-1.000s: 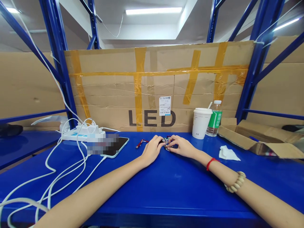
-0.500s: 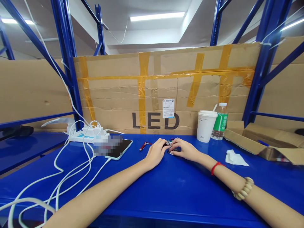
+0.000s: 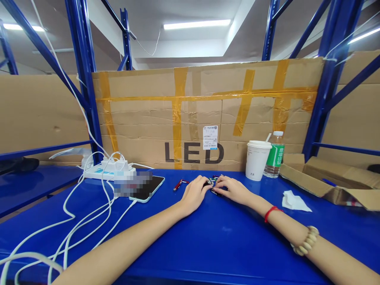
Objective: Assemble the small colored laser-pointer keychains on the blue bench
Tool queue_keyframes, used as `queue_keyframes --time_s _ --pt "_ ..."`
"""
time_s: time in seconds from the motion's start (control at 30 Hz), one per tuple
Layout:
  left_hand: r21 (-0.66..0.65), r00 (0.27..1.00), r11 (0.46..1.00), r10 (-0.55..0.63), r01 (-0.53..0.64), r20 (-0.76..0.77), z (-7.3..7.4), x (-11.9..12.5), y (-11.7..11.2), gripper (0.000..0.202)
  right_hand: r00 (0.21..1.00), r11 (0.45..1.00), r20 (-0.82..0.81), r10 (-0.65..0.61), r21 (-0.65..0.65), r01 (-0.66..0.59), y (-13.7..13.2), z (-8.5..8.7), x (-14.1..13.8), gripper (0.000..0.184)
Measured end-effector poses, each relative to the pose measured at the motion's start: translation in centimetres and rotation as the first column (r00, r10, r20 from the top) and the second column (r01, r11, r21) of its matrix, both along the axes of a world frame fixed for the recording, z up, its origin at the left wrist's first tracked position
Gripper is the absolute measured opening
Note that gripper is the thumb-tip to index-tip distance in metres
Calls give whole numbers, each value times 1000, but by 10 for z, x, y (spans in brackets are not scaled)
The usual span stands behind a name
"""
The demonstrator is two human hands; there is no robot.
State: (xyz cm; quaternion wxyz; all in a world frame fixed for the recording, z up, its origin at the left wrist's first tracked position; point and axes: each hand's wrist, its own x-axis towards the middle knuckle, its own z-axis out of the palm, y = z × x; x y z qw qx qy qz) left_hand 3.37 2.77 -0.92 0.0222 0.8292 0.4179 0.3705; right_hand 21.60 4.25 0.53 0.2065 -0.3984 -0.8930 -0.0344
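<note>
My left hand [image 3: 194,194] rests on the blue table with its fingers bent and closed over a small item I cannot make out. Facing it, my right hand [image 3: 231,190] has thumb and fingers pinched together at the same spot. Between and behind the fingertips lies a small cluster of shiny metallic and coloured pieces [image 3: 213,180], mostly hidden by the hands. Left of my left hand is a small red metallic stick-like piece [image 3: 178,185] with a thin part angled off its end.
A phone [image 3: 148,190] on a white cable and a power strip [image 3: 101,171] with several cords sit on the left. To the right stand a white paper cup [image 3: 256,161], a water bottle [image 3: 273,158], a crumpled tissue [image 3: 294,201] and an open cardboard box [image 3: 308,183]. A cardboard wall [image 3: 142,126] closes the back.
The whole view has shifted slightly. Both hands stay at the same spot; the right fingers have moved a little over the small pieces.
</note>
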Motion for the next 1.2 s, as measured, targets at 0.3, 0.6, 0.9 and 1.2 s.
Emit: queue_keyframes --time_s 0.3,0.6,0.9,1.2 --pt "-26 1000 1000 0 0 2 2 0 -2 16 1000 1000 5 4 24 -5 5 -5 0 21" --pt "-41 1000 999 10 -10 -4 5 1 -5 16 999 999 45 1 54 -4 7 -5 0 15" --pt "-23 1000 1000 9 -9 -12 2 1 -2 16 998 999 45 36 8 -36 4 -2 -1 13" --pt "-7 999 1000 17 -17 -34 2 0 -1 16 973 969 -205 101 -202 -144 7 -6 0 19"
